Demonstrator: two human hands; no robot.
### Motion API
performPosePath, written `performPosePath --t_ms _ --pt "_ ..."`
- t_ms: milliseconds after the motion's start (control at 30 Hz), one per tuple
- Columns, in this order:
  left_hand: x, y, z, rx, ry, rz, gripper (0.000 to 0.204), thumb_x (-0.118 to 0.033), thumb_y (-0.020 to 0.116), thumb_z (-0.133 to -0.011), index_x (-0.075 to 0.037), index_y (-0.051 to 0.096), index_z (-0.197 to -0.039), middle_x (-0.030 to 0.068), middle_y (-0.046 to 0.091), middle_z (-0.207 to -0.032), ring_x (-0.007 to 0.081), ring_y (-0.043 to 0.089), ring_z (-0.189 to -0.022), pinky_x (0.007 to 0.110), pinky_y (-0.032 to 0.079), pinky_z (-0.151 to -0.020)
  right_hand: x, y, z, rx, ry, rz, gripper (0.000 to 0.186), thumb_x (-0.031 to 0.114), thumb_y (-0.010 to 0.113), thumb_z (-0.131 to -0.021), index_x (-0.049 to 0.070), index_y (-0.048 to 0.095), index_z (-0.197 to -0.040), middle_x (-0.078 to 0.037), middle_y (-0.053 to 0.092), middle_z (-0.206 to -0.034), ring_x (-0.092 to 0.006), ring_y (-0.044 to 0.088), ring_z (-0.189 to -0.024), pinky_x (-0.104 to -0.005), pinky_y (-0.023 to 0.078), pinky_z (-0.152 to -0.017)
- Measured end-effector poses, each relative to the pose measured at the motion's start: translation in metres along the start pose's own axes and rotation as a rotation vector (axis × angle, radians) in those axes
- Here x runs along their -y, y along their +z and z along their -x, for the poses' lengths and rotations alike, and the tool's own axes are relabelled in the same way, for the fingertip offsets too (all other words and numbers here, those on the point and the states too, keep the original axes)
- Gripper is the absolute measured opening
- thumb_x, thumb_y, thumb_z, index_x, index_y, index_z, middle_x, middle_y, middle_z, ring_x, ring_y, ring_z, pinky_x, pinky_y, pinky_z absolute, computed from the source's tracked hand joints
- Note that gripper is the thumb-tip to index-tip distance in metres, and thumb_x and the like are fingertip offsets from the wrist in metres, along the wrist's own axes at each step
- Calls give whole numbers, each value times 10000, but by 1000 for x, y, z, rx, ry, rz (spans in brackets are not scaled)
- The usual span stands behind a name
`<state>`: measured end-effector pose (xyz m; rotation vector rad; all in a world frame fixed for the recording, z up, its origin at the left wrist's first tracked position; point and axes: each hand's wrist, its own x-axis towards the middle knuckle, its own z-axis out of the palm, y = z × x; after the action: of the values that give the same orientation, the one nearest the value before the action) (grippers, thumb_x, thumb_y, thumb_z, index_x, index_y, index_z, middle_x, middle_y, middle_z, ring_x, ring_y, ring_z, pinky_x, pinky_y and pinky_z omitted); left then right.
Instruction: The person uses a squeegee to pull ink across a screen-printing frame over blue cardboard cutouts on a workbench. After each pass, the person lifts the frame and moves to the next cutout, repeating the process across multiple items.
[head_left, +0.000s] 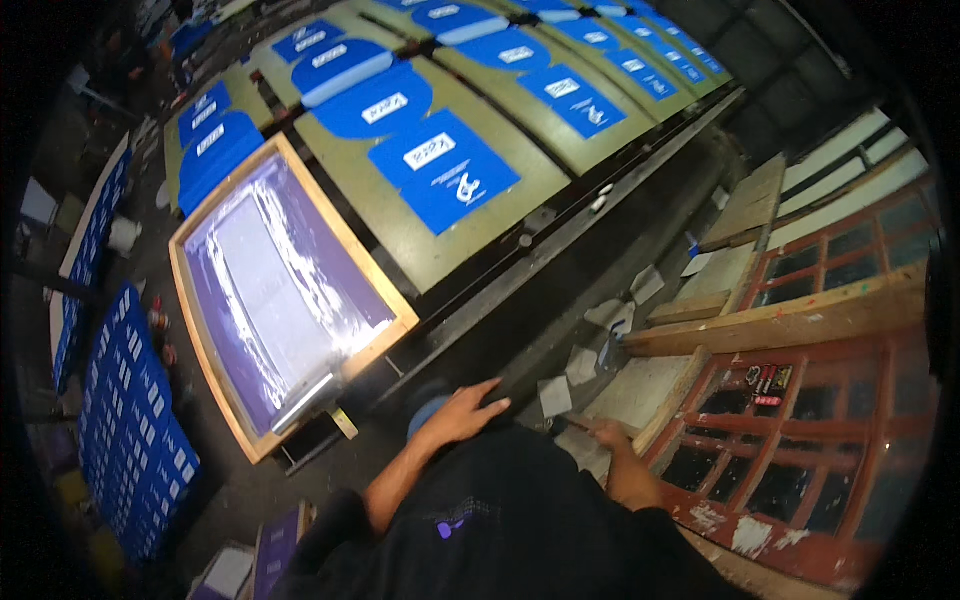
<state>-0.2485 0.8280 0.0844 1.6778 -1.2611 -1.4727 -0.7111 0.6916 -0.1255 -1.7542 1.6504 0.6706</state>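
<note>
My left hand [468,408] lies with fingers spread on the dark rail [560,250] along the near edge of a long printing table [400,235]. My right hand [603,434] rests flat on a pale wooden ledge [670,400] and holds nothing that I can see. Just left of my left hand, a wooden-framed printing screen [345,235] with purple mesh lies on the table. A pale bar [303,400] sits at the screen's near end. Several blue printed fabric pieces [445,170] lie in a row farther along the table.
Rows of blue pieces [135,420] cover a rack on the left. On the right stand red-framed windows [800,420], with wooden planks [780,315] above them. Grey paper scraps [555,395] lie between rail and ledge. Small red and black items [768,380] sit on the window frame.
</note>
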Motion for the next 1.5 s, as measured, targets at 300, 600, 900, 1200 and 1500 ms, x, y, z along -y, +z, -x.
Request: performPosePath --t_ms 300,600,900,1200,1500 --pt "-92 -79 -104 -125 65 585 468 -295 600 -1014 13 562 -1365 122 671 -1255 186 624 -1141 326 453 -1019 163 -213 -71 -364 -250 -1069 280 186 699 -944 18 661 -1165 -57 698 -976 -109 643 -830 -258 510 -711" --pt "-98 -105 -168 -660 53 1083 408 -281 571 -1011 32 612 -1270 146 700 -1137 206 662 -1047 326 499 -937 373 -405 -162 -274 -772 -837 322 223 706 -943 1 659 -1172 -39 693 -963 -121 657 -868 -267 504 -729" --pt "-143 -67 -226 -1575 -229 1276 346 -283 590 -1002 4 656 -1182 112 715 -1037 183 675 -933 318 518 -845 660 -481 -304 265 -811 -771 537 238 677 -951 -29 501 -1383 -146 618 -1227 -178 610 -1083 -312 514 -855" --pt "-183 -142 -353 -1361 -95 1298 380 -271 586 -1003 31 626 -1230 148 701 -1085 219 676 -1006 330 525 -889 837 -466 -362 309 -564 -805 444 252 666 -923 -7 596 -1276 -192 615 -1285 -251 640 -1057 -384 507 -799" --pt "-145 -298 -481 -1190 52 1476 457 -354 601 -990 18 601 -1256 137 678 -1106 222 643 -1001 342 513 -867 869 -478 -394 32 -752 -195 244 215 719 -865 -28 708 -890 -133 706 -746 -206 645 -581 -352 495 -532"
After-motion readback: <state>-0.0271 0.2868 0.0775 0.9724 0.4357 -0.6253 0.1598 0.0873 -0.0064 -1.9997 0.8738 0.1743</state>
